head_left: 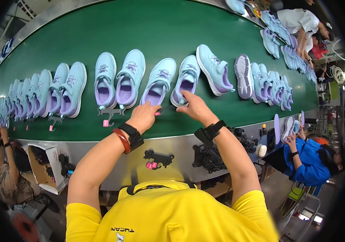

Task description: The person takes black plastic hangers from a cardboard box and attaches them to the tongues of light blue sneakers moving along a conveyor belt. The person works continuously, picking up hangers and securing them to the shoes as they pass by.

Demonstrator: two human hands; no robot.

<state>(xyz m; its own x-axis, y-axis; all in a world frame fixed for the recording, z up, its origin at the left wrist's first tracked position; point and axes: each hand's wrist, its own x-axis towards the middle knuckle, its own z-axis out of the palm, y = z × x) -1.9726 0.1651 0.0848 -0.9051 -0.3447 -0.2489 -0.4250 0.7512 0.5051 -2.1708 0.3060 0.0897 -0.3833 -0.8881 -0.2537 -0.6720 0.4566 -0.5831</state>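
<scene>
Two light-blue sneakers with lilac linings stand side by side on the green belt before me, toes pointing away. My left hand (142, 116) is closed at the heel of the left sneaker (159, 82), gripping one end of a black shoe hanger (165, 109). A pink size tag (157, 113) shows beside its fingertips. My right hand (198, 108) pinches the heel of the right sneaker (188, 78), index finger at the collar and thumb below. The hanger spans the gap between both heels; its ends are hidden by my fingers.
Left along the green belt (100, 28) stand several sneaker pairs with hangers (111, 114). Loose sneakers (215, 72) lie to the right, one (243, 76) showing its sole. Black hangers (209, 157) pile on the metal ledge. Co-workers, one in a blue top (311, 161), work at both sides.
</scene>
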